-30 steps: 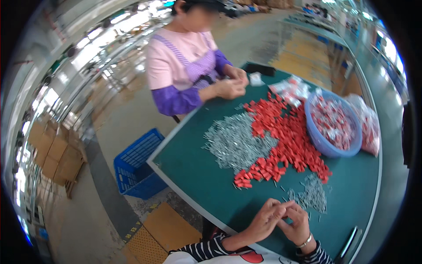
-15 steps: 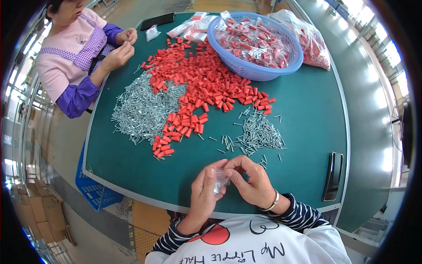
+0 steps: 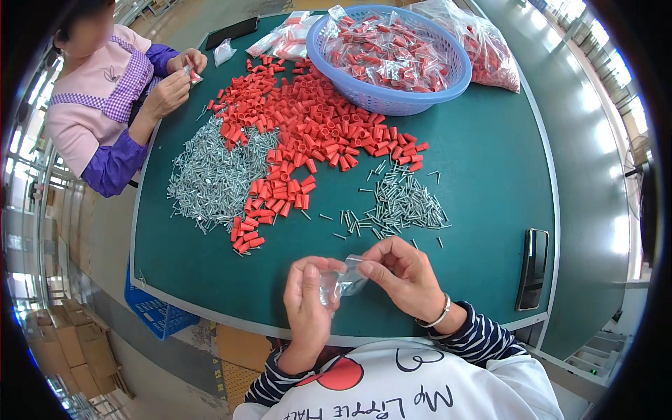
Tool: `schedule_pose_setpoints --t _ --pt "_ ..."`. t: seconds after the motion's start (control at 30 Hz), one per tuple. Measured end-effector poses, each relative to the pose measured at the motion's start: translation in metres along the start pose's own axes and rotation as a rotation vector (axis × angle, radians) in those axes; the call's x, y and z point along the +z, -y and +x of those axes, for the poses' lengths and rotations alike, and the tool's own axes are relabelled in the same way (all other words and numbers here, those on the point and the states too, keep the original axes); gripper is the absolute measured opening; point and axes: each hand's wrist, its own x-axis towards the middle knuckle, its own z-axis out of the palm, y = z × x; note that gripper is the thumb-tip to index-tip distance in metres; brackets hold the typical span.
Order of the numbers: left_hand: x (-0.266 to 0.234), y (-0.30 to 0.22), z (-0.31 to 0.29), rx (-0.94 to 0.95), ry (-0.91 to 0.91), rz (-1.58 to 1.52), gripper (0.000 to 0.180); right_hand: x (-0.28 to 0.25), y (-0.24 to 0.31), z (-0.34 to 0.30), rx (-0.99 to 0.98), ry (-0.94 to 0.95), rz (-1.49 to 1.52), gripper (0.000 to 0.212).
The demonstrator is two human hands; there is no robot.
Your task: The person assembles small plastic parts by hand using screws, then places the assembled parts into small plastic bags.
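Observation:
A small clear plastic bag [image 3: 341,281] is stretched between my two hands just above the near edge of the green table. My left hand [image 3: 308,294] is closed on its left side, with the thumb uppermost. The thumb and fingers of my right hand [image 3: 402,276] pinch its upper right corner. Whether anything lies inside the bag, I cannot tell. Just beyond my hands is a small pile of metal screws [image 3: 406,199]. Farther left spreads a heap of red plastic caps [image 3: 315,126], beside a larger pile of screws [image 3: 217,171].
A blue basket [image 3: 392,105] of filled small bags stands at the far side, beside a big clear sack [image 3: 486,56] of red pieces. A phone [image 3: 533,269] lies at the right edge. At the far left, a co-worker's hands [image 3: 178,80] hold a small bag with red in it.
My hands have moved apart, and the bag is now drawn out between them. The co-worker's hands now show a bag with something red. The whole view has shifted slightly.

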Motion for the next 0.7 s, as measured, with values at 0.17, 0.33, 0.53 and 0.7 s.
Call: schedule_pose_setpoints --t 0.17,0.33,0.53,0.7 --pt "-0.018 -0.002 0.002 0.003 0.07 0.034 0.023 -0.002 0.006 0.002 0.013 0.01 0.01 0.014" --pt "-0.019 -0.01 0.004 0.167 0.259 0.42 0.016 -0.007 0.014 0.002 -0.047 0.128 -0.188 0.012" --pt "-0.017 -0.012 0.005 0.242 0.27 0.471 0.009 -0.008 0.013 0.003 -0.136 0.155 -0.219 0.023" --pt "-0.025 -0.01 0.008 0.398 0.304 0.61 0.009 -0.01 0.015 0.002 -0.135 0.189 -0.249 0.031"
